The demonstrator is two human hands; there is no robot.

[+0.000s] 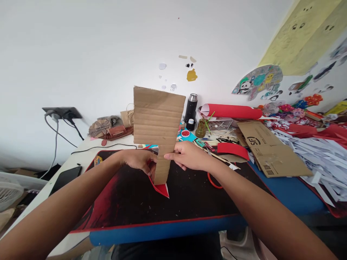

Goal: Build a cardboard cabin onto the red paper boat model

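Observation:
A brown corrugated cardboard cutout (159,117) stands upright in front of me, with a wide panel on top and a narrow handle below. My right hand (189,156) pinches the handle from the right, thumb across its front and fingers behind. On the other side my left hand (142,162) is closed at the handle's left edge, its fingertips partly hidden behind the cardboard. A folded piece of red paper (162,189) with a white edge shows at the handle's bottom, just below my left fingers. Whether it is attached to the handle, I cannot tell.
A black desk mat (200,202) lies beneath my hands. Orange-handled scissors (214,181) sit by my right forearm. Behind are a black thermos (191,108), a red paper roll (233,111) and a glass jar (201,129). Flattened cardboard (273,150) and white paper strips (311,155) lie right.

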